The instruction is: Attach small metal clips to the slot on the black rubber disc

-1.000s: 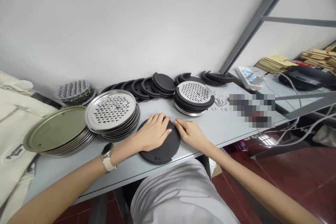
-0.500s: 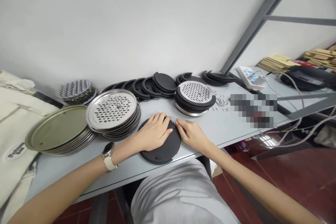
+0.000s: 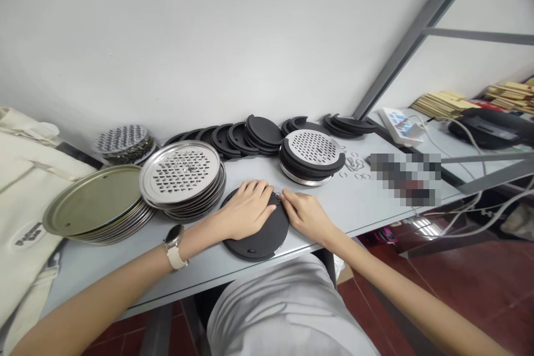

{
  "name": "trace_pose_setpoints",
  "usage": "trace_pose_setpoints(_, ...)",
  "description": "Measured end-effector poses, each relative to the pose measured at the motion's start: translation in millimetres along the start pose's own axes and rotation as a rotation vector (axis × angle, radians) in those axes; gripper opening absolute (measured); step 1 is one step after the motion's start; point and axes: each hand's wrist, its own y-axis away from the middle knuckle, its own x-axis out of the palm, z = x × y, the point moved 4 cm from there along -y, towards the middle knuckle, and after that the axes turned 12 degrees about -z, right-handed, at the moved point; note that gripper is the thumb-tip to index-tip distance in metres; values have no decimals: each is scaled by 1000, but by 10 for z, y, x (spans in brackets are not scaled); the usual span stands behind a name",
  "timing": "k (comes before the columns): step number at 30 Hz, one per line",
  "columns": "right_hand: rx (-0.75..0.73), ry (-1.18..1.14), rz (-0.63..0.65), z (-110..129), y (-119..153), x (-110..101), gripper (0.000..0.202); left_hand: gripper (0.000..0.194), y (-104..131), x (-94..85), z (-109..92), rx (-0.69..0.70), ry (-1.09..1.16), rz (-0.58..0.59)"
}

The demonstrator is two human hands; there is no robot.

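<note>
black disc is lying flat on the desk right in front of you, near the front edge. your left hand is resting palm down across its top, fingers extended and close together, gripping nothing. your right hand is closing thumb and forefinger on a small metal ring at the disc's far right edge; its other fingers are curling in. you're wearing a watch on your left wrist.

silver perforated plates are sitting stacked beyond your left forearm, green tray is topping the pile left of them. second perforated plate is sitting inside a black rim, beyond your right hand. loose rings are lying scattered just right of that. black lids are leaning overlapped near the wall.
</note>
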Motion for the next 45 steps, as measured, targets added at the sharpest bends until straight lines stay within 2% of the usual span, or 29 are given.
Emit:
trace_pose_setpoints(13,74,-45,-15,-7,-5,22,27,35,-1,5,-8,4,1,-3)
trace_pose_setpoints(26,37,-17,25,-25,-12,22,28,34,5,0,0,-2,14,-10)
trace_pose_setpoints(45,13,-8,12,2,0,14,29,35,13,17,-1,1,16,-19)
